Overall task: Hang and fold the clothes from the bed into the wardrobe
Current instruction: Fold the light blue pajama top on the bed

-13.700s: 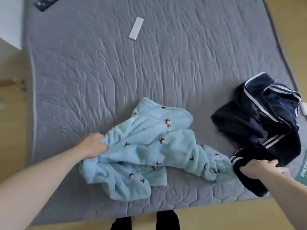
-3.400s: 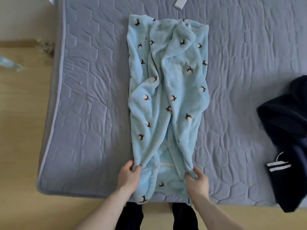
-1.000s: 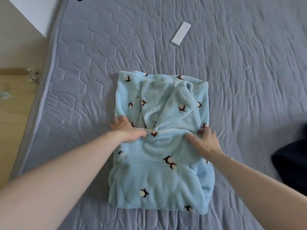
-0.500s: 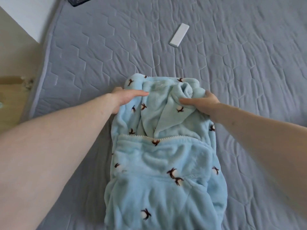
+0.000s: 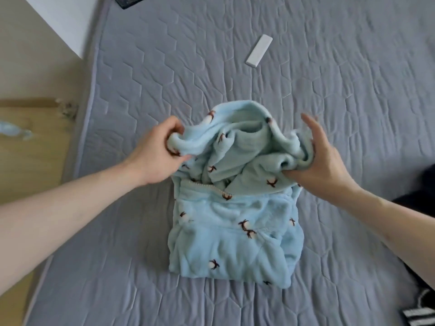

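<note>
The fleece [image 5: 235, 222], light blue with small dark motifs, lies partly folded in the middle of the bed [image 5: 329, 114]. Its near half is flat on the quilted grey cover; its far edge is lifted off it. The left hand [image 5: 157, 151] clutches the far left corner, fingers curled into the cloth. The right hand [image 5: 322, 158] grasps the far right corner with thumb under and fingers spread above. A white bar [image 5: 259, 50] lies further up the bed, well apart
</note>
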